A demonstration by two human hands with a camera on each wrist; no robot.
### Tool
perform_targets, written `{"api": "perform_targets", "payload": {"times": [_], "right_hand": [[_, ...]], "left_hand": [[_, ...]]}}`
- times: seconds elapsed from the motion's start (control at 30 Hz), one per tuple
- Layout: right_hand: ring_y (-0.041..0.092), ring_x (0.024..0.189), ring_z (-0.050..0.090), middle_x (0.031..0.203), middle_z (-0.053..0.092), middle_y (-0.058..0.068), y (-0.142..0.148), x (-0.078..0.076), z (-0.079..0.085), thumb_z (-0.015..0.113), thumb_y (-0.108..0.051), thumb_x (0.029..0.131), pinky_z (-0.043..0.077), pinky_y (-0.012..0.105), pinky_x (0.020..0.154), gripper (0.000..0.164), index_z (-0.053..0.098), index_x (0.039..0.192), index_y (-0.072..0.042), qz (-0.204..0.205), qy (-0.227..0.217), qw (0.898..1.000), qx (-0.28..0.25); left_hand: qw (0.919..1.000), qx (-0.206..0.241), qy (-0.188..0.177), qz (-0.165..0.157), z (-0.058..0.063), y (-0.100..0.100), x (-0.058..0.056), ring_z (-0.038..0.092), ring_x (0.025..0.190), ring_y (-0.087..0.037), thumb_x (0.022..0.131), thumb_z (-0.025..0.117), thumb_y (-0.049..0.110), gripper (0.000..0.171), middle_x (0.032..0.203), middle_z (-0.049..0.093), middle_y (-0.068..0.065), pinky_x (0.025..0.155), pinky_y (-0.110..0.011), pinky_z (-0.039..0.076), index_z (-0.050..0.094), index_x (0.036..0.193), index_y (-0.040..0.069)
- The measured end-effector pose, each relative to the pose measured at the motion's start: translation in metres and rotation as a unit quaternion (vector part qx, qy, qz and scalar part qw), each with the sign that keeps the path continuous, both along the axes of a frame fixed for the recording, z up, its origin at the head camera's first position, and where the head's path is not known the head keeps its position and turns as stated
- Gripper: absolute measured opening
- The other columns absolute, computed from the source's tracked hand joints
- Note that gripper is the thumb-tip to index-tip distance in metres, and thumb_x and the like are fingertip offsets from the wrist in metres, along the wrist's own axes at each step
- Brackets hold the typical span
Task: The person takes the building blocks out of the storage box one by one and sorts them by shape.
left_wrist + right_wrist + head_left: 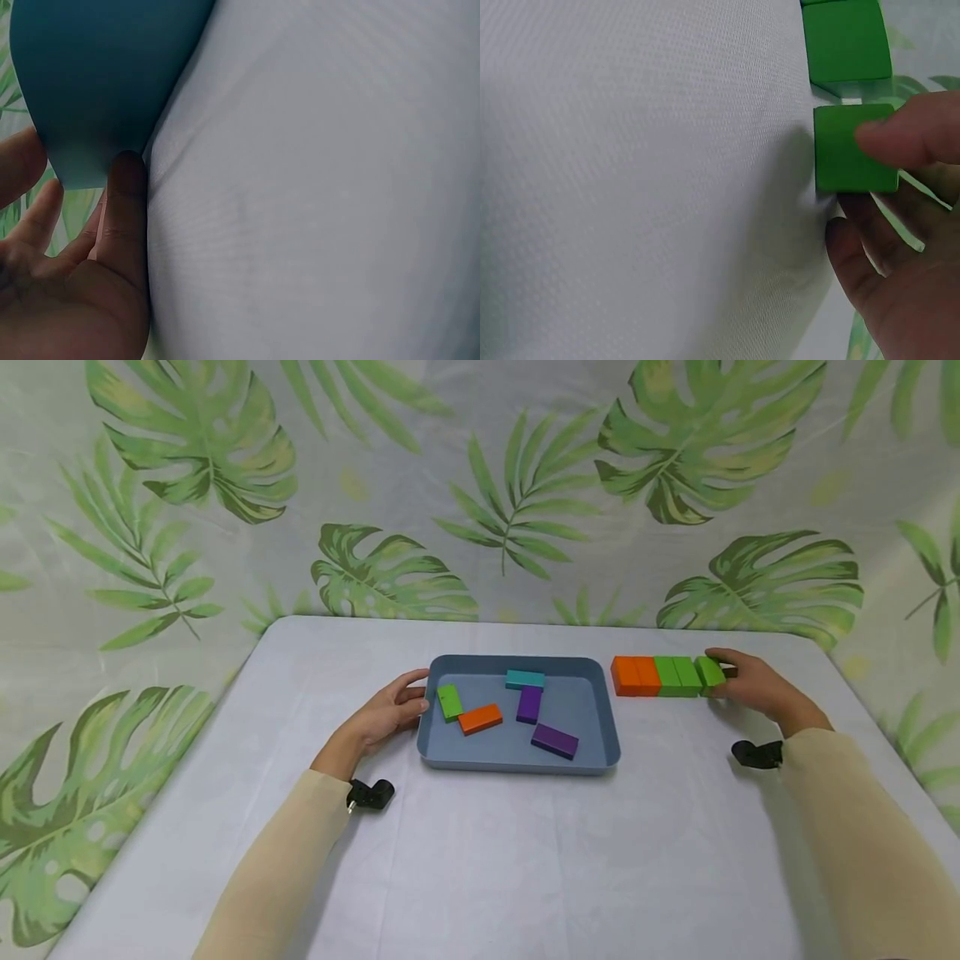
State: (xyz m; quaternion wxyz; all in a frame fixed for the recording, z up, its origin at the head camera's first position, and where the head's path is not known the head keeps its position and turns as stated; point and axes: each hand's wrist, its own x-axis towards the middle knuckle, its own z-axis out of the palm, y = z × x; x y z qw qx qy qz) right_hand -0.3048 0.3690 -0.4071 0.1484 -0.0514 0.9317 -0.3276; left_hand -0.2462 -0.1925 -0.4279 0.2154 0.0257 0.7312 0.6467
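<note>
At the left end of a blue-grey tray (517, 768), my left hand (384, 714) touches the wall with fairly straight fingers. The left wrist view shows its fingertips against the tray's outer side (105, 90). My right hand (765, 687) pinches a green block (708, 672) between thumb and fingers; the block leans slightly at the right end of a row. In the right wrist view, the thumb lies on this block's face (840, 161), with a narrow gap to the neighbouring green block (847, 41). The row continues leftward with green blocks (676, 678) and orange blocks (636, 677).
Inside the tray lie a green block (449, 702), an orange block (480, 719), a teal block (525, 679) and two purple blocks, one upright in view (528, 704), one slanted (555, 741). A white cloth (495, 860) covers the table; a leaf-patterned curtain (405, 460) hangs behind.
</note>
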Motion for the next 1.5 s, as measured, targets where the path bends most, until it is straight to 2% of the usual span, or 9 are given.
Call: {"api": "perform_targets", "payload": {"times": [0.47,0.67,0.83,0.97,1.1,1.2,1.37,1.5], "right_hand": [[0.056,0.137,0.033,0.155,0.022,0.039,-0.005,0.003,0.003,0.059,-0.005,0.09,0.039,0.063,0.104,0.079,0.016,0.156,0.004,0.008,0.01,1.0,0.012],[0.057,0.139,0.029,0.157,0.017,0.038,-0.004,0.003,0.005,0.06,-0.008,0.092,0.038,0.066,0.106,0.083,0.01,0.157,0.003,0.008,0.002,1.0,0.012],[0.058,0.141,0.024,0.158,0.015,0.038,-0.003,0.007,0.016,0.056,-0.016,0.097,0.035,0.07,0.107,0.079,0.008,0.157,0.003,0.012,0.002,0.999,0.033],[0.058,0.14,0.026,0.158,0.017,0.036,-0.008,0.009,0.029,0.054,-0.02,0.099,0.035,0.072,0.104,0.075,0.012,0.157,0.003,0.015,0.039,0.998,0.039],[0.056,0.138,0.03,0.157,0.021,0.035,-0.024,0.009,0.044,0.055,-0.023,0.1,0.035,0.073,0.103,0.072,0.018,0.157,0.0,0.009,0.08,0.995,0.065],[0.053,0.136,0.034,0.156,0.025,0.033,-0.048,0.012,0.058,0.056,-0.022,0.1,0.036,0.071,0.104,0.068,0.024,0.156,-0.002,0.023,0.108,0.991,0.071],[0.049,0.135,0.039,0.154,0.033,0.028,-0.094,0.02,0.08,0.059,-0.014,0.097,0.039,0.067,0.107,0.06,0.035,0.15,-0.001,0.084,0.153,0.983,0.055],[0.046,0.135,0.041,0.153,0.037,0.024,-0.123,0.03,0.093,0.061,-0.011,0.096,0.04,0.065,0.108,0.057,0.039,0.148,-0.001,0.126,0.169,0.977,0.047]], "left_hand": [[1.0,0.0,0.0,-0.002,0.0,0.0,-0.001,0.038,0.146,-0.035,0.103,0.051,0.009,0.065,0.162,0.029,-0.016,0.12,-0.051,0.034,0.023,0.159,0.025],[1.0,-0.001,0.001,-0.001,0.001,0.001,-0.001,0.038,0.146,-0.035,0.103,0.052,0.009,0.065,0.162,0.029,-0.017,0.12,-0.051,0.034,0.023,0.159,0.025],[1.0,0.002,0.005,-0.006,0.0,0.0,-0.001,0.038,0.145,-0.036,0.103,0.051,0.009,0.066,0.162,0.028,-0.018,0.12,-0.051,0.034,0.021,0.159,0.024],[1.0,0.002,0.006,-0.003,-0.001,-0.002,-0.001,0.038,0.145,-0.036,0.103,0.05,0.008,0.065,0.162,0.029,-0.018,0.12,-0.052,0.034,0.021,0.159,0.024],[1.0,0.001,0.004,-0.005,-0.003,-0.004,-0.001,0.037,0.146,-0.036,0.103,0.05,0.008,0.065,0.162,0.028,-0.018,0.12,-0.052,0.033,0.02,0.159,0.023],[1.0,0.002,0.003,-0.007,-0.004,-0.004,-0.001,0.036,0.147,-0.036,0.103,0.049,0.008,0.066,0.162,0.027,-0.019,0.121,-0.052,0.032,0.019,0.16,0.023],[1.0,0.005,0.005,-0.006,-0.002,-0.003,0.0,0.036,0.147,-0.036,0.104,0.049,0.008,0.066,0.162,0.027,-0.019,0.121,-0.052,0.031,0.019,0.16,0.023],[1.0,0.001,0.005,-0.004,-0.001,0.0,0.0,0.037,0.146,-0.035,0.103,0.05,0.009,0.065,0.162,0.028,-0.018,0.121,-0.051,0.033,0.02,0.159,0.024]]}}
